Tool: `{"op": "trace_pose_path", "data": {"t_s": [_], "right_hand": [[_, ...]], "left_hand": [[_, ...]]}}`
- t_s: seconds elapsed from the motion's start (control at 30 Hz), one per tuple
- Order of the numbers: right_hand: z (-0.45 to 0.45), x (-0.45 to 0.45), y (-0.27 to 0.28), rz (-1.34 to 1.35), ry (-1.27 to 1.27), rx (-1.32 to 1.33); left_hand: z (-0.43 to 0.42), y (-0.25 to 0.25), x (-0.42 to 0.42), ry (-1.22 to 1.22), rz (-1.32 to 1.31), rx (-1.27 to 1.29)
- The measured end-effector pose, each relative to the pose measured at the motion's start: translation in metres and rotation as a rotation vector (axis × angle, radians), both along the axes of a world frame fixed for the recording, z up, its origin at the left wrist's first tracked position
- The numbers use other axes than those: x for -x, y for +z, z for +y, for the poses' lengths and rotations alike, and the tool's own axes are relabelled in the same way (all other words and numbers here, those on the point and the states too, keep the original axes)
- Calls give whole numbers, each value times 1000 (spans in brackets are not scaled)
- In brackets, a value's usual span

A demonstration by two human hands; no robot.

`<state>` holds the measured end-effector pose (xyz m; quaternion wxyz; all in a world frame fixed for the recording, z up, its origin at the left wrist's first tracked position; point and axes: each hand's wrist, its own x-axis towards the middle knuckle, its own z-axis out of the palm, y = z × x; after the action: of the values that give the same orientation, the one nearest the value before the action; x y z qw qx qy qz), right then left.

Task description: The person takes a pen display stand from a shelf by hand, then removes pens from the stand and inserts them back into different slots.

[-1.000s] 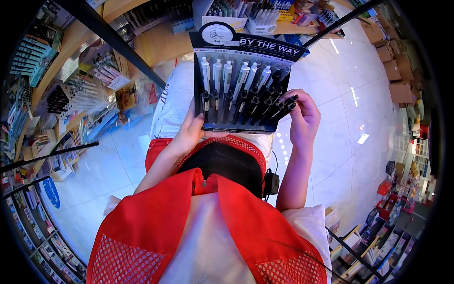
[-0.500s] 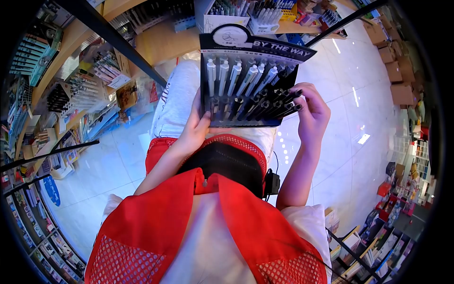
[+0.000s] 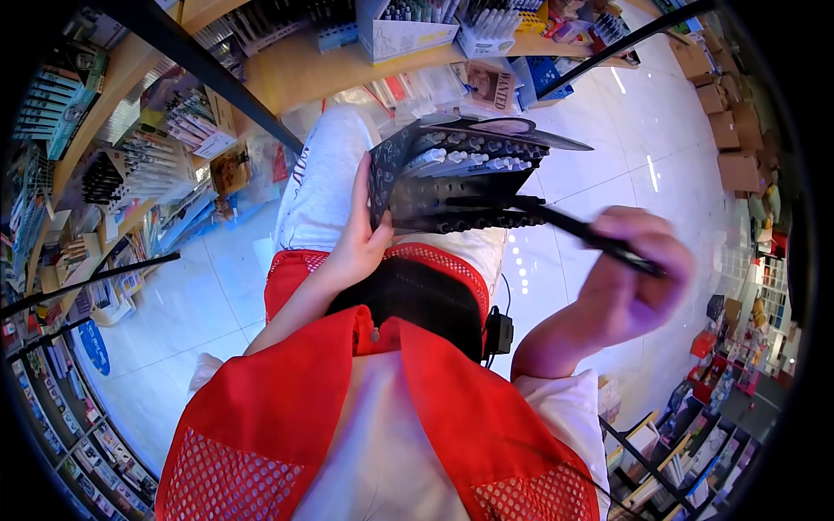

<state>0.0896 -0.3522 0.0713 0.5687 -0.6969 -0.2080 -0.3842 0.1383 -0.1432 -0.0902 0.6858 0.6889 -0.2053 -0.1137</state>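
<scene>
My left hand (image 3: 360, 239) grips the left side of a black pen display box (image 3: 387, 178), which is tilted so that its header card lies nearly edge-on. White pens (image 3: 469, 162) stand in its back rows and black ones (image 3: 469, 221) in the front. At the right, my right hand (image 3: 643, 265) is closed on a black pen (image 3: 599, 241), blurred by motion. That pen points up and left, its far end close to the box's right edge.
A wooden shelf (image 3: 300, 78) with pen boxes and plastic packets curves along the top and left. Black metal posts (image 3: 208, 74) cross the upper left and upper right. Cardboard boxes (image 3: 725, 130) line the right side, with pale floor tiles (image 3: 599, 182) between.
The box has tipped over, its header now lower and nearly edge-on. My right hand has moved right and down, away from the box, with a black pen in it.
</scene>
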Motion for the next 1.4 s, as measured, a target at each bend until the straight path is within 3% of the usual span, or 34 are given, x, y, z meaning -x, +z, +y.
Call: {"op": "trace_pose_path", "data": {"t_s": [0.13,0.23,0.8,1.0,1.07,1.17,1.3,1.4], "right_hand": [[24,-7,-5,350,25,343],[32,-13,-16,457,86,325],[43,-25,-4,710,161,691],[47,-29,0,519,119,683],[41,-24,17,360,105,498],[27,-9,35,318,-169,375],[6,-7,28,423,-363,666],[4,-7,22,526,-236,779]], "left_hand": [[2,-2,0,-56,80,129],[1,1,1,-61,81,192],[0,10,2,-6,116,267],[0,3,-1,-3,60,265],[2,4,0,-8,110,303],[2,-1,1,15,168,389],[10,-8,-3,-16,85,281],[12,3,-3,10,42,218]]}}
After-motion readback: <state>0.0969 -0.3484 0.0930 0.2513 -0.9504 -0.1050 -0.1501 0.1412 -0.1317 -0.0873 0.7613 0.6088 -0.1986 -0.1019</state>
